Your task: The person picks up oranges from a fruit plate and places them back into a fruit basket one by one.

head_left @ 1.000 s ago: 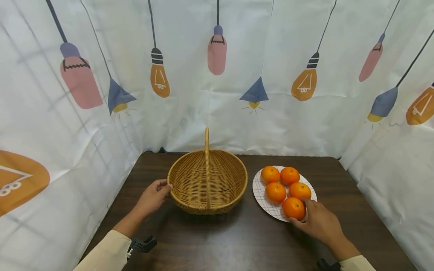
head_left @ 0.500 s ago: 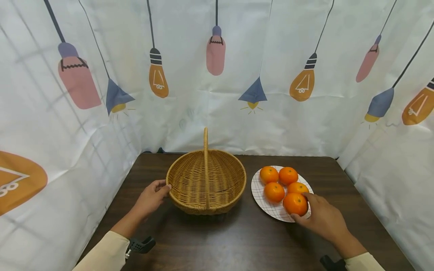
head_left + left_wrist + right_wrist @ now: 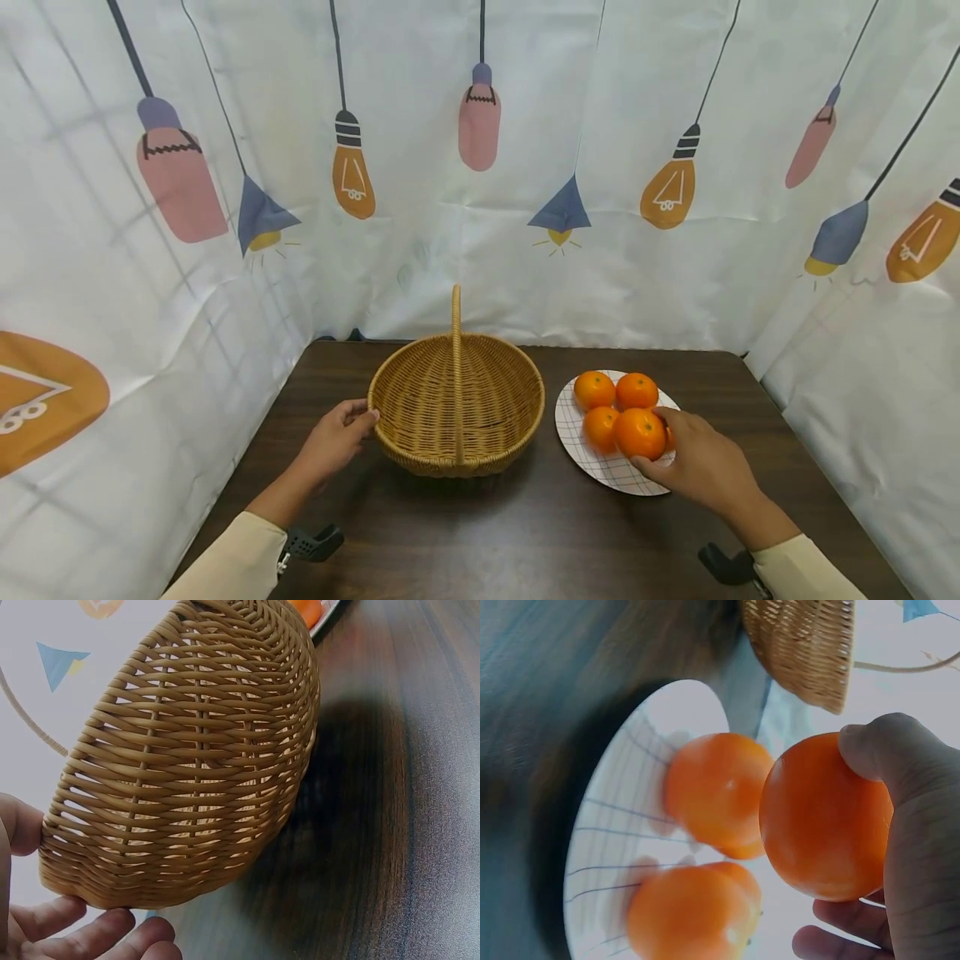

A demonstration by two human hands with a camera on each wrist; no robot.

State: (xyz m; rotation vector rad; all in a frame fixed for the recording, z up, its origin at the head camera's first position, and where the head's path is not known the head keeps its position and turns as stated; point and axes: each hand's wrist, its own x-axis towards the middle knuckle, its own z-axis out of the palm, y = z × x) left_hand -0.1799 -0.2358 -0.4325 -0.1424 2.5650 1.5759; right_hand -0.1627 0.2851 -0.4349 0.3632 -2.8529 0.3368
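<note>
A wicker basket point(image 3: 420, 408) with a tall arched handle stands on the table, nothing inside it. My left hand point(image 3: 339, 437) pinches its left rim, thumb on the near side; the left wrist view shows the woven wall of the basket point(image 3: 180, 765) with fingers below. My right hand point(image 3: 705, 462) grips an orange point(image 3: 640, 434) between thumb and fingers. In the right wrist view that orange point(image 3: 825, 817) is raised over the plate point(image 3: 615, 847). Several other oranges point(image 3: 595, 391) lie on the white checked plate point(image 3: 600, 467), one partly hidden behind the held orange and hand.
The dark wooden table point(image 3: 480, 533) extends in front of the basket and plate. White curtains point(image 3: 420, 242) printed with lamps and bulbs hang behind and on both sides. The plate sits just right of the basket.
My right hand has lifted the front orange off the plate and shifted it slightly up and left. The left hand and the basket stay where they were.
</note>
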